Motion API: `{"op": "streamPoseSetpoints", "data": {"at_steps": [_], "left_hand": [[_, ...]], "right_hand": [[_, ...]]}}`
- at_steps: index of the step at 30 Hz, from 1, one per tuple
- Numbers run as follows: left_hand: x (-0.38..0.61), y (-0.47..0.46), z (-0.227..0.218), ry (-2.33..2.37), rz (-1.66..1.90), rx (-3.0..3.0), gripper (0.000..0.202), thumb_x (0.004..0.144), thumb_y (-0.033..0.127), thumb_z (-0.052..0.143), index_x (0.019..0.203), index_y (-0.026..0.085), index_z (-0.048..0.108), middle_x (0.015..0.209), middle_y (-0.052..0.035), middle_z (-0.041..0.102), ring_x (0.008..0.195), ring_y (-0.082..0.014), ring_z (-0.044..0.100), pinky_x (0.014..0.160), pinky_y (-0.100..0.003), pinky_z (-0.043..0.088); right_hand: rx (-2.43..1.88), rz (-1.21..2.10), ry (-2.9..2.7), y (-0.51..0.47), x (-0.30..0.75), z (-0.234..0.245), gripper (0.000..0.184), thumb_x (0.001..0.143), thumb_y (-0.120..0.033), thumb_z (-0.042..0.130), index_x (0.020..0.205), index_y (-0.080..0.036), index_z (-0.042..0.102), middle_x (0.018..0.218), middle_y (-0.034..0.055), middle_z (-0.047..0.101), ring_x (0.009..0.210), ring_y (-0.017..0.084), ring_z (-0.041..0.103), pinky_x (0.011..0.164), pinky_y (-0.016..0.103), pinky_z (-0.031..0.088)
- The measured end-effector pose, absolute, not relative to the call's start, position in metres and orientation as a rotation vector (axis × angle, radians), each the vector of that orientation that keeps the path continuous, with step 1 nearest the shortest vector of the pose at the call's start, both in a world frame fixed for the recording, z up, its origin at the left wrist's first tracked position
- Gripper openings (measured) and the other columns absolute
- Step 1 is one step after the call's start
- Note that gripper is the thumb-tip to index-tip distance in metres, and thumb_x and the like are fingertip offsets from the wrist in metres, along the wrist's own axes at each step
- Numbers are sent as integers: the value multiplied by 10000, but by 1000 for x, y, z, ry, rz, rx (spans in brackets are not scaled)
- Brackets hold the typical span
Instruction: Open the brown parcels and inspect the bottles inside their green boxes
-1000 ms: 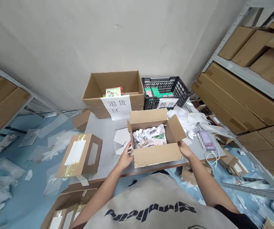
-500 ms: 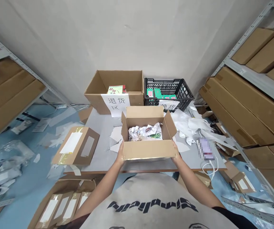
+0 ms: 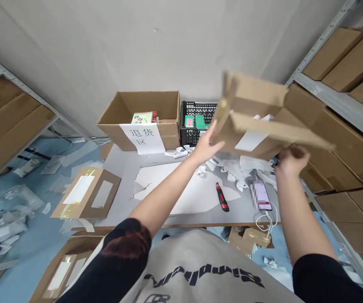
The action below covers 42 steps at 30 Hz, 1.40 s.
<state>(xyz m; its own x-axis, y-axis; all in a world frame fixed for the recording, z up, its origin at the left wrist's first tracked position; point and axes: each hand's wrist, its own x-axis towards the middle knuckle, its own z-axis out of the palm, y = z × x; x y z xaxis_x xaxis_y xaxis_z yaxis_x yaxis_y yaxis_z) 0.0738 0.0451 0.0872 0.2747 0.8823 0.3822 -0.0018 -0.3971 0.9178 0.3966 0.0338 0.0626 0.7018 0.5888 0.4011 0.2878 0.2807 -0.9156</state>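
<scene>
Above the desk's [image 3: 156, 210] right half the box [image 3: 257, 122] hung in the air, tipped steeply with its flaps loose and a white label [image 3: 252, 139] on the side facing the camera. It sat above and between the two hands: the left hand [image 3: 208, 145] met its lower left end, and the right hand [image 3: 291, 162] was just beneath its long right flap. Motion blurred the box, so its contents could not be made out, only a scrap of white at the opening. The box also hid most of the black crate [image 3: 194, 122] behind it and part of the shelf cartons to the right. The left hand's fingers [image 3: 217, 145] were spread and pressed against the box's end, thumb raised along the edge, carrying it. The right hand's fingers were curled narrowly, but blur made it impossible to tell whether they gripped the flap or were merely close under it. Below, well apart from both hands, a red and black cutter [image 3: 222, 197] lay on a torn white sheet, near a phone [image 3: 261, 195] with a white cable. An open carton [image 3: 143, 113] with a paper sign stood at the desk's far edge.
</scene>
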Motion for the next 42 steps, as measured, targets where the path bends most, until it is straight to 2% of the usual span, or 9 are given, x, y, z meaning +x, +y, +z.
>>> {"op": "streamPoseSetpoints", "data": {"at_steps": [2, 5, 11, 17, 28, 32, 35, 38, 42], "left_hand": [[111, 73, 117, 770, 1344, 1770, 781, 880, 329, 632, 1540, 353, 215, 1633, 8, 196, 1504, -281, 152, 1201, -486, 167], [119, 77, 114, 779, 1299, 1785, 669, 914, 305, 572, 1516, 363, 287, 1616, 20, 253, 1500, -251, 180, 1197, -476, 189], [5, -6, -22, 1244, 896, 1369, 479, 820, 399, 640, 1249, 190, 617, 1298, -129, 635, 1235, -276, 570, 1077, -446, 403], [-93, -137, -106, 1600, 807, 945, 362, 768, 494, 611, 987, 212, 667, 966, -86, 740, 960, -269, 687, 837, -412, 536], [-298, -180, -44, 1985, 1064, 1410, 402, 840, 453, 554, 1159, 224, 642, 1227, -92, 636, 1116, -258, 606, 980, -407, 475], [-422, -183, -34, 2483, 993, 1380, 492, 817, 416, 560, 1244, 174, 603, 1311, -148, 576, 1318, -329, 458, 1134, -494, 315], [-479, -182, -51, 2394, 807, 930, 708, 787, 506, 614, 1377, 132, 496, 1328, -197, 571, 1254, -367, 522, 1063, -530, 388], [-498, -182, -71, 2078, 809, 767, 782, 769, 608, 628, 1396, 165, 475, 1313, -161, 610, 1156, -316, 607, 976, -438, 477], [-485, -187, -78, 1929, 788, 763, 872, 669, 654, 727, 1377, 196, 507, 1241, -146, 662, 1056, -283, 663, 868, -364, 524]], "right_hand": [[-1327, 107, -673, 49, 436, 71, 364, 821, -150, 662, 1141, -185, 494, 1191, 123, 524, 1025, 176, 557, 1016, 434, 423], [-1315, 127, -641, 57, 453, 53, 320, 730, -111, 660, 1007, -188, 520, 1029, 74, 576, 920, 158, 580, 968, 405, 439], [-1400, 829, -835, 1, 356, -58, 332, 640, -299, 704, 934, -211, 577, 1048, 36, 655, 965, 197, 634, 867, 395, 516], [-1469, 1496, -929, -72, 235, -123, 404, 602, -322, 717, 975, -233, 589, 961, 57, 698, 802, 201, 669, 739, 378, 556], [-1466, 1825, -1186, -96, 49, -120, 337, 629, -305, 661, 956, -229, 631, 909, 35, 681, 820, 183, 648, 750, 342, 529], [-1432, 1943, -1223, -127, -28, -119, 311, 655, -326, 671, 947, -227, 643, 888, 27, 670, 830, 184, 638, 737, 333, 525], [-1389, 2039, -1255, -151, -79, -119, 318, 667, -329, 692, 965, -221, 664, 858, 25, 665, 836, 191, 629, 718, 332, 527], [-1341, 2116, -1288, -161, -123, -117, 336, 671, -330, 718, 987, -222, 684, 884, 35, 670, 871, 204, 628, 710, 336, 536], [-1301, 2135, -1294, -148, -181, -112, 489, 709, -395, 729, 1174, -271, 641, 1159, 63, 647, 1083, 240, 598, 805, 363, 547]]}}
